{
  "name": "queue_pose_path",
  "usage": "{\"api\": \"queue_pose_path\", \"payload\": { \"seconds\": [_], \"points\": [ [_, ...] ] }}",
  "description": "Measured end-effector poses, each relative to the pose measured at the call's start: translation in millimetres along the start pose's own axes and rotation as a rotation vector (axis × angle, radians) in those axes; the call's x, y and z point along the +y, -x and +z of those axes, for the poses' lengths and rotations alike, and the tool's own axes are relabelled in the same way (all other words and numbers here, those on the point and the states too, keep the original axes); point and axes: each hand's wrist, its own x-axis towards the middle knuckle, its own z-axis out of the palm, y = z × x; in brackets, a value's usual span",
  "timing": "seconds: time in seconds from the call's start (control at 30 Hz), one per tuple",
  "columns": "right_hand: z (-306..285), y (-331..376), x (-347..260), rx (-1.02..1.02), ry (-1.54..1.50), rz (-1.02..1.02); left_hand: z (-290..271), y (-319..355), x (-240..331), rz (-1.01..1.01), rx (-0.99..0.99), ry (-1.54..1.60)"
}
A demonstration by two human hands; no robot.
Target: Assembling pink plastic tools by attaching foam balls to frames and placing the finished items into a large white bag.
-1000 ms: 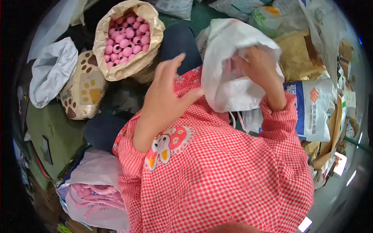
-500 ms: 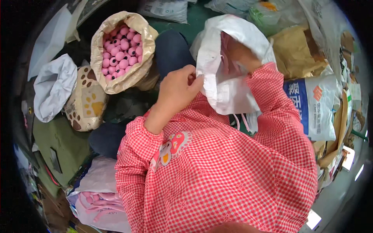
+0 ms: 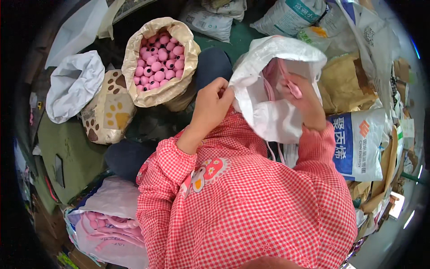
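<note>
The left hand (image 3: 214, 104) pinches the white bag's (image 3: 268, 116) rim; the right hand (image 3: 304, 101), inside, grips a pink piece (image 3: 292, 87). Pink balls (image 3: 157, 60) sit at 10 o'clock.

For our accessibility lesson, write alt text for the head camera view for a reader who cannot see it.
A person in a red checked smock holds a white sack open with the left hand while the right hand grips a pink strap inside. A tan sack of pink balls stands nearby.

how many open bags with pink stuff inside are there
3: the tan sack of pink balls upper left, the white bag both hands hold open, a clear bag lower left. Others may be hidden.
</note>
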Motion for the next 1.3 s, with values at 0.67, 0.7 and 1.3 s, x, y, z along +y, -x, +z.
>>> {"api": "queue_pose_path", "payload": {
  "seconds": [0.67, 0.7, 1.3],
  "points": [
    [219, 88, 52, -1.140, 0.240, -0.177, -151, 44, 62, 0.268, 0.287, 1.122],
    [226, 84, 54, -1.155, 0.265, -0.119, -165, 55, 59, 0.311, 0.358, 1.145],
    [319, -194, 80, -0.674, 1.600, -0.772, -209, 150, -9, 0.001, 0.973, 1.000]
  ]
}}
